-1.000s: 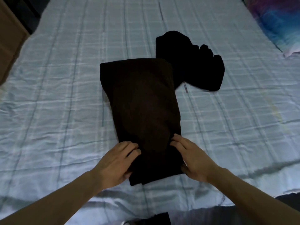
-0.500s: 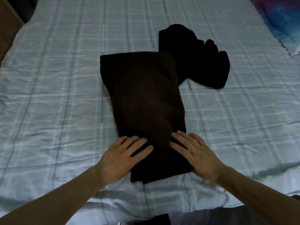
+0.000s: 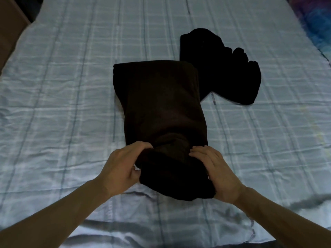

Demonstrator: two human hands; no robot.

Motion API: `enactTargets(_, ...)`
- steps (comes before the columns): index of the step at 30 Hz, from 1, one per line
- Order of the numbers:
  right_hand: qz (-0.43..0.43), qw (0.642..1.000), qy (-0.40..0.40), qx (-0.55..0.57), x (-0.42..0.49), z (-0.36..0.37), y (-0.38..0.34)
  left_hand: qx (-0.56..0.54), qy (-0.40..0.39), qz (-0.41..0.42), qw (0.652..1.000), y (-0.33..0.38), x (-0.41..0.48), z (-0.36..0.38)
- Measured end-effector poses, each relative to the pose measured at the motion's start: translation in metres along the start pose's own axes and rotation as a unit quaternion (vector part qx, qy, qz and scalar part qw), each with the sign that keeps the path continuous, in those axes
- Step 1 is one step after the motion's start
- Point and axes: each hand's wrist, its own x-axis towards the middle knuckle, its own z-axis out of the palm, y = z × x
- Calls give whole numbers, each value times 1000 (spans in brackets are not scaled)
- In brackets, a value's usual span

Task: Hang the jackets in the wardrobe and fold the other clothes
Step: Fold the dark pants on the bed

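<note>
Checked bed (image 3: 57, 108) below; left hand (image 3: 123, 164) and right hand (image 3: 221, 174) grip the brown garment (image 3: 161, 108) at its near end, seemingly to fold it forward.

We cannot read the small print (image 3: 213, 98) on the bed (image 3: 71, 104). The brown garment (image 3: 161, 104) hides a corner of the black garment (image 3: 223, 68) and the thumb of the right hand (image 3: 221, 173); the edge cuts off a colourful cloth (image 3: 316, 20) top right.

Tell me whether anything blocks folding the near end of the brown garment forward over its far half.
Nothing visible does. The left hand and the right hand grip the near end of the brown garment, and its top surface is bare. The black garment lies only against its far right corner.
</note>
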Motion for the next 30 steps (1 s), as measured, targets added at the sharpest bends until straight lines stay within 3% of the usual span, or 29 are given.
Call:
enactTargets(4,75,985,69,136,38,-22,-3,-17,29,-33,999,-3,25,-20)
enactTargets(9,135,937,164,277,98,-63,3,-71,119,-18,990,0,80,-57)
enactTargets(16,186,915,241,264,237,-105,12,-34,260,-73,962,-23,174,-110)
enactTargets(21,272,918,174,233,305,-90,50,-10,290,-203,935,-58,219,-105)
enactTargets(24,298,928,130,181,321,-66,76,158,270,-129,941,-54,221,-92)
enactTargets(26,316,924,131,170,330,-61,89,245,205,-60,946,-47,218,-80)
enactTargets(30,332,925,129,135,348,-56,109,286,57,-92,952,-63,216,-56)
